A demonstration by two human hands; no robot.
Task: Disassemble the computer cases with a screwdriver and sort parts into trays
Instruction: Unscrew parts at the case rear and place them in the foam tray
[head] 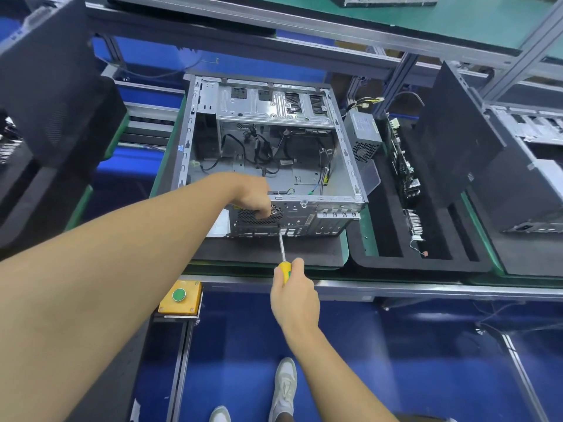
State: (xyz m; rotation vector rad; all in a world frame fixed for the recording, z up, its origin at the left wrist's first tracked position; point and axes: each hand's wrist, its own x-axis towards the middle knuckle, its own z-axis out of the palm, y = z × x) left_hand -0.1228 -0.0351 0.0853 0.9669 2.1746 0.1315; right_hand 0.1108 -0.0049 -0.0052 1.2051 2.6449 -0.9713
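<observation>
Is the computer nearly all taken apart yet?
Partly. Done: the power supply and board are out, at the tray. Now: the right hand holds the screwdriver to the case, left hand gripping it. Left: cables and drive cage inside.

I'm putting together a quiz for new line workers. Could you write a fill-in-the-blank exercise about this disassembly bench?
The screwdriver has a ____ handle.
The button on the yellow box is ____.
The power supply stands in the foam tray to the ____ of the computer case.
Missing words: yellow; green; right.
</observation>
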